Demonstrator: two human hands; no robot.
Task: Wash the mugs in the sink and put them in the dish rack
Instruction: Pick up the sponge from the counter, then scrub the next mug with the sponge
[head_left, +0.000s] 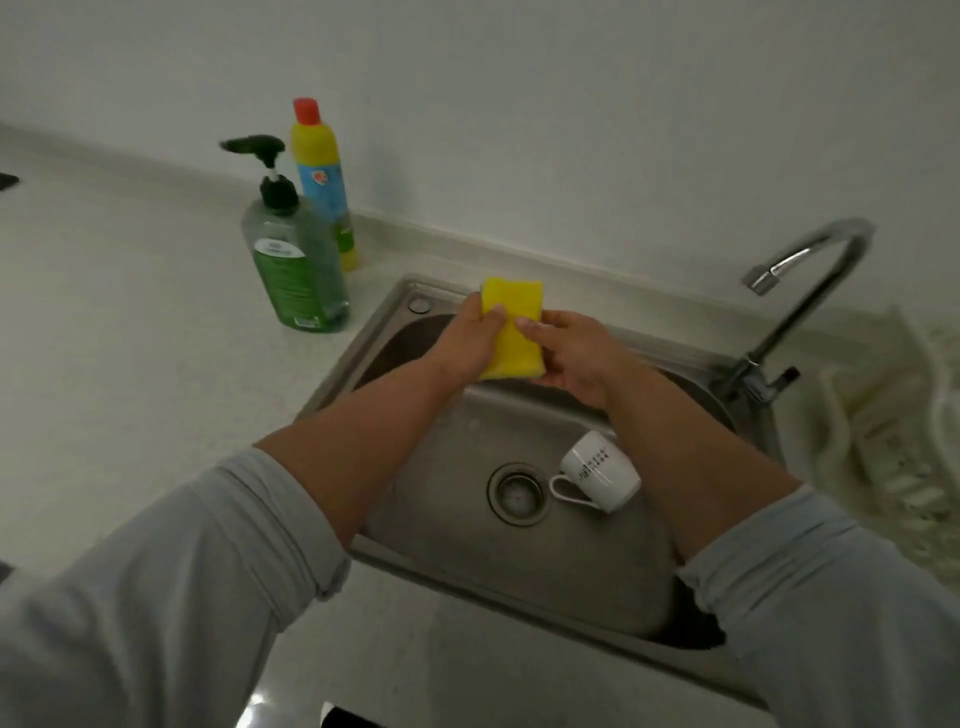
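Meanwhile, left hand (467, 338) and right hand (566, 353) pinch a yellow sponge (511, 327) over the sink (395, 306); soaping it first (pump bottle (296, 260) nearby) should help before taking the mug (597, 470).

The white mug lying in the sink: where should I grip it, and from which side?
Probably its handle. The white mug lies on its side beside the drain, with the loop sticking out free toward the drain, so come in from the drain side; the right forearm crosses above its other end.
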